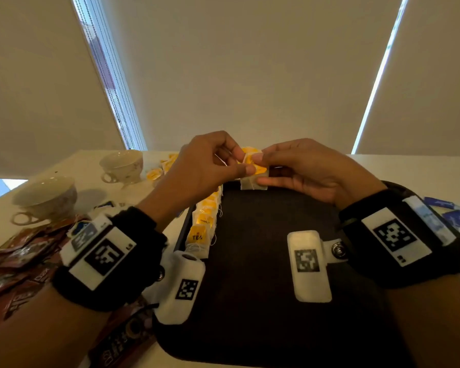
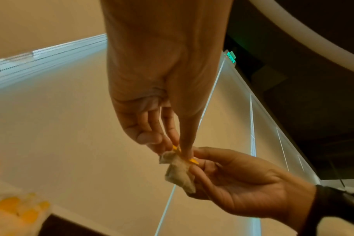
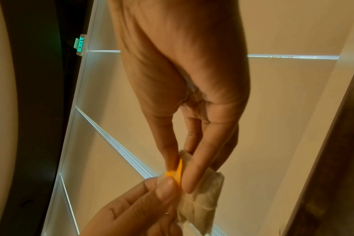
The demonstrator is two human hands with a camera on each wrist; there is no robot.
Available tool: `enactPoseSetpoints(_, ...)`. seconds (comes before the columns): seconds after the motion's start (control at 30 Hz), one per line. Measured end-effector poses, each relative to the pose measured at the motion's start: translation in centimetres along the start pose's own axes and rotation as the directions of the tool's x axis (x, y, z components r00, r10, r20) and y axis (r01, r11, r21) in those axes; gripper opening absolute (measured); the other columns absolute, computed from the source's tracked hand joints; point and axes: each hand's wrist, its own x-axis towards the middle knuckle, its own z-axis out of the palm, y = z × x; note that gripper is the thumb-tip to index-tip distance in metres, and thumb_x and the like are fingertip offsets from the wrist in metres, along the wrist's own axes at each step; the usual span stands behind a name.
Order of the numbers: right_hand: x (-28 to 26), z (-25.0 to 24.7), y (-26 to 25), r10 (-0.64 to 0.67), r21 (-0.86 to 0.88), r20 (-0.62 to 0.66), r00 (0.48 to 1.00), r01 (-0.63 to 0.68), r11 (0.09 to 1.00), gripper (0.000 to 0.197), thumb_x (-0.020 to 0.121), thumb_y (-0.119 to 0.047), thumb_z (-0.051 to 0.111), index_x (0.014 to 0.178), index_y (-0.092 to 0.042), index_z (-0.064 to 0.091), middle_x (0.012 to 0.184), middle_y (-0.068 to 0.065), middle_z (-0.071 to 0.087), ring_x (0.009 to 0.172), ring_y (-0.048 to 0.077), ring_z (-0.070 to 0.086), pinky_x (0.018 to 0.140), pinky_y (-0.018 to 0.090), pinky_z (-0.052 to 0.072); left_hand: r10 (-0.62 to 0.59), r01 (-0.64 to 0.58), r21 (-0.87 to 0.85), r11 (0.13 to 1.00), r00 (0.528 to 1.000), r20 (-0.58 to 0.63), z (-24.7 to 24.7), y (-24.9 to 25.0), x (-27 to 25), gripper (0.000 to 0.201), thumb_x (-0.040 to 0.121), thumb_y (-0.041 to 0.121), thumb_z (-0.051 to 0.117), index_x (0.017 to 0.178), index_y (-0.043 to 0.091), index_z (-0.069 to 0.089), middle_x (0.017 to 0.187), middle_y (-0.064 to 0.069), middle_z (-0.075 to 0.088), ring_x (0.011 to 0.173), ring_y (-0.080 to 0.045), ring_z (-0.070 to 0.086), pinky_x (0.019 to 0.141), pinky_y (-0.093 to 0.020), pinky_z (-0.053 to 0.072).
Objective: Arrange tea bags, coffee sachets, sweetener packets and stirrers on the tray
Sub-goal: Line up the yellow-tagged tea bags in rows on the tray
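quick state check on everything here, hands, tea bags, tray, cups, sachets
left hand: pinching the held tea bag's yellow tag
right hand: pinching the same tea bag
held tea bag: lifted over the tray's far edge
tray: mostly bare
row of tea bags: lined along tray's left edge
two cups: upright, off tray
coffee sachets: piled off tray, left

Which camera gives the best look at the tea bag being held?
The right wrist view: the tea bag fills it, pinched by both hands. The left wrist view shows it smaller; in the head view fingers mostly hide it.
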Motion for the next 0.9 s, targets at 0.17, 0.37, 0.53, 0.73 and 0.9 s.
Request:
enactPoseSetpoints(0.17, 0.2, -0.3, -0.3, 0.024, 0.064, 0.011, 1.000, -0.025, 0.998, 0.021, 0.085, -0.012, 0.063, 0.102, 0.000, 0.064, 0.099, 0.014, 0.068, 0.081, 0.018, 0.070, 0.064, 0.024, 0.059, -0.039, 0.041, -0.034, 0.999, 0.998, 0.050, 0.1, 0.0, 0.2, 0.015, 0.077, 0.023, 0.075, 0.078, 0.023, 0.061, 0.074, 0.002, 0.065, 0.061, -0.003, 0.060, 0.050, -0.013, 0.047)
enactPoseSetpoints(0.37, 0.0, -0.3, -0.5, 0.041, 0.073, 0.026, 0.999, -0.043, 0.996, 0.018, 0.086, -0.009, 0.061, 0.101, 0.000, 0.063, 0.088, 0.013, 0.068, 0.070, 0.015, 0.069, 0.059, 0.023, 0.058, -0.095, 0.112, -0.107, 0.988, 0.985, 0.147, -1.0, 0.7, 0.0, 0.010, 0.082, 0.014, 0.070, 0.086, 0.013, 0.061, 0.073, -0.004, 0.066, 0.060, -0.003, 0.065, 0.049, -0.014, 0.050)
enactPoseSetpoints(0.53, -0.2, -0.2, -0.5, 0.045, 0.074, 0.034, 0.998, -0.047, 0.996, 0.015, 0.086, -0.009, 0.060, 0.098, -0.002, 0.063, 0.089, 0.013, 0.068, 0.073, 0.017, 0.069, 0.060, 0.023, 0.059, -0.154, 0.191, -0.187, 0.964, 0.968, 0.198, -1.5, 0.9, -0.5, 0.012, 0.082, 0.013, 0.069, 0.092, 0.014, 0.062, 0.066, 0.003, 0.068, 0.062, -0.005, 0.065, 0.052, -0.016, 0.051)
enactPoseSetpoints(0.73, -0.1, -0.3, -0.5, 0.027, 0.079, 0.013, 1.000, -0.028, 0.996, 0.013, 0.087, -0.008, 0.059, 0.097, 0.000, 0.062, 0.090, 0.014, 0.068, 0.077, 0.018, 0.067, 0.064, 0.026, 0.059, -0.196, 0.254, -0.218, 0.942, 0.947, 0.255, -2.2, 1.2, -0.8, 0.014, 0.088, 0.011, 0.060, 0.100, 0.018, 0.065, 0.086, -0.001, 0.069, 0.068, -0.006, 0.063, 0.055, -0.018, 0.051)
enactPoseSetpoints(0.9, -0.2, -0.3, -0.5, 0.020, 0.056, -0.001, 1.000, -0.020, 0.998, 0.010, 0.087, -0.008, 0.059, 0.094, -0.002, 0.063, 0.084, 0.012, 0.068, 0.073, 0.016, 0.066, 0.062, 0.025, 0.059, -0.205, 0.246, -0.116, 0.962, 0.936, 0.287, -3.1, 1.3, -1.0, 0.009, 0.089, 0.011, 0.058, 0.090, 0.018, 0.063, 0.072, 0.003, 0.066, 0.063, -0.005, 0.061, 0.053, -0.017, 0.050)
